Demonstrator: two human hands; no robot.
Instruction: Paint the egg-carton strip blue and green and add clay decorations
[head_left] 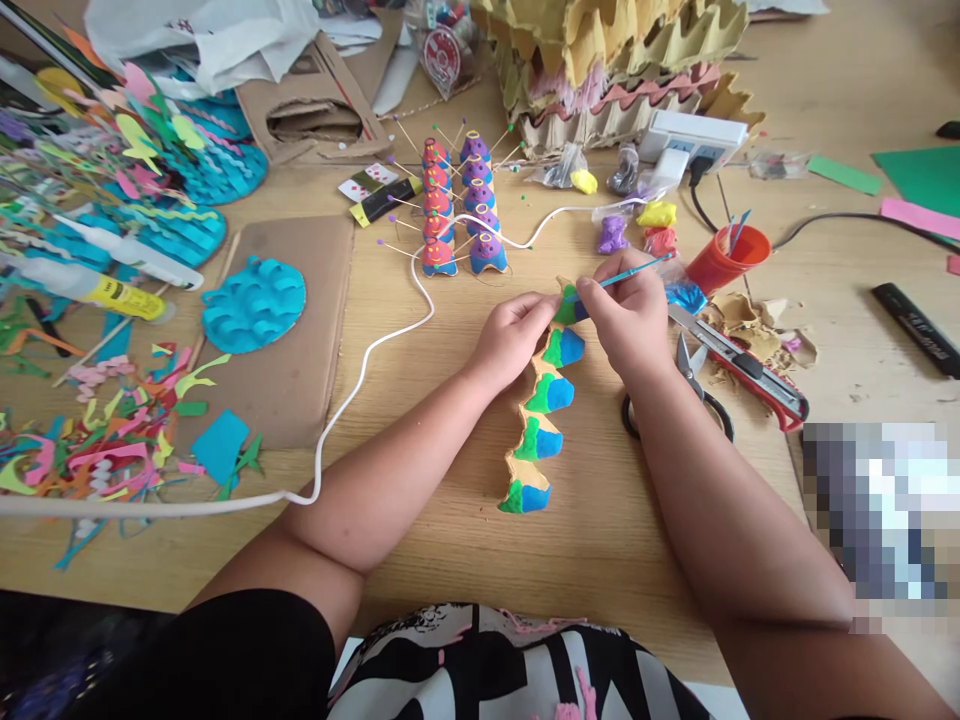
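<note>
A strip of egg carton cups point(549, 393), covered in green and blue, runs along the wooden table in front of me, its bare tan edge facing left. My left hand point(517, 335) pinches the far end of this strip from the left side. In my right hand point(626, 318) is a thin blue stick-like tool point(637, 271), its tip resting at the farthest cup. Two finished-looking egg carton caterpillars, one red and blue point(439, 205), one purple and blue point(484, 205), stand beyond my left hand with pins sticking out.
Scissors point(694, 370) and a red box cutter point(750, 370) lie by my right forearm. An orange cup point(727, 258) stands behind them. A white cord point(364, 375) crosses the left side, near paper scraps point(135, 430) and cardboard point(300, 330). Egg trays point(622, 110) are stacked at the back.
</note>
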